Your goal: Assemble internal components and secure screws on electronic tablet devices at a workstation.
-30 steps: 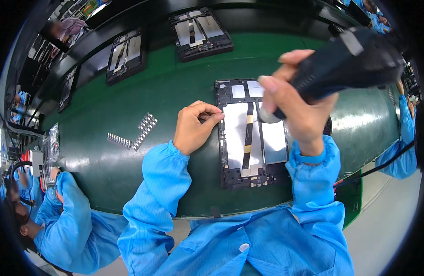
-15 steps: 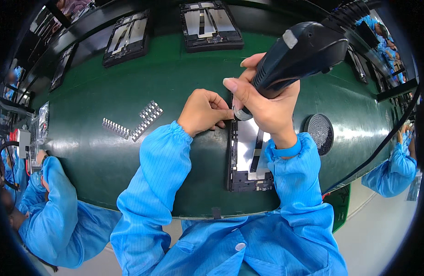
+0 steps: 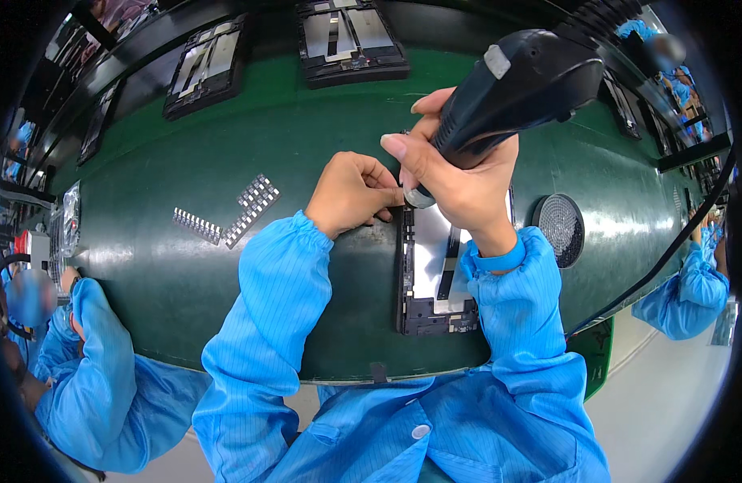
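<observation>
My right hand is wrapped round a black handheld power tool with a ribbed hose at its top end. The tool slants down to the left, its tip at the upper left of an opened tablet, which lies flat with silver plates and a dark ribbon inside. Beside that tip, my left hand is closed in a pinch at the tablet's left edge. Whatever sits between its fingertips is hidden. My right hand and the tool cover much of the tablet's upper part.
Left of my hands lie two strips of small metallic pieces. A round black dish of small dark parts stands to the right. More opened tablets line the far side. A co-worker's sleeve reaches in at left; a black cable runs along the right.
The view has shifted slightly, so the far tablets sit further left. Both hands and the tool keep nearly the same place at the tablet's upper left edge.
</observation>
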A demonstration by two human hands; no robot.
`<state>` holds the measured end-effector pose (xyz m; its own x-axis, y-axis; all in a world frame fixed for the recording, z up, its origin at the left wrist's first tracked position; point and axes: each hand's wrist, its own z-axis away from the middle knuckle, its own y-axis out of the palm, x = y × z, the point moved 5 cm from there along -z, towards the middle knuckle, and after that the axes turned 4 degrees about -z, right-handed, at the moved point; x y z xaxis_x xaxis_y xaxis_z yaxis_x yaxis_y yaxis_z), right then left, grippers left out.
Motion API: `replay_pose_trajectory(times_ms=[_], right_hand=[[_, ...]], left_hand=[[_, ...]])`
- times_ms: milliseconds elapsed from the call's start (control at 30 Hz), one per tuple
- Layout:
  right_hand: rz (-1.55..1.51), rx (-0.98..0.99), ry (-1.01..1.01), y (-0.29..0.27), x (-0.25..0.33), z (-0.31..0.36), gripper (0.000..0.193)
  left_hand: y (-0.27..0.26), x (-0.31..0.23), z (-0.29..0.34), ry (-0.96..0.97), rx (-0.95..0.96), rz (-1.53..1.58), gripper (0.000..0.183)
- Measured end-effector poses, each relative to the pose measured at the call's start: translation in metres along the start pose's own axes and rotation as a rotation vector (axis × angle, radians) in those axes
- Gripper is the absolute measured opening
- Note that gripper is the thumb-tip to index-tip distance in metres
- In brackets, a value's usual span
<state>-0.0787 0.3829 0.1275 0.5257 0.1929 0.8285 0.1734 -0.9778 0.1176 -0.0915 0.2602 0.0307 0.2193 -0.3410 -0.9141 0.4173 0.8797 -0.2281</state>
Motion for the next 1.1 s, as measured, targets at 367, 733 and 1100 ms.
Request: replay_pose_trajectory(times_ms=[367, 733, 1100], right_hand=[[0.110, 0.049, -0.059, 0.013, -0.001, 0.008, 0.032], [-0.003, -0.151, -0.141, -0.028, 0.045, 0.013, 0.035], [0.148, -0.173, 0.005, -0.100, 0.075, 0.066, 0.046]], left_hand=[[-0.008, 0.000, -0.001, 0.095, -0.041, -0.058, 0.010], [-0.053, -0.003, 0.096, 0.460, -0.745, -0.934, 0.019], [-0.089, 0.018, 0.102, 0.289, -0.589, -0.916, 0.031]])
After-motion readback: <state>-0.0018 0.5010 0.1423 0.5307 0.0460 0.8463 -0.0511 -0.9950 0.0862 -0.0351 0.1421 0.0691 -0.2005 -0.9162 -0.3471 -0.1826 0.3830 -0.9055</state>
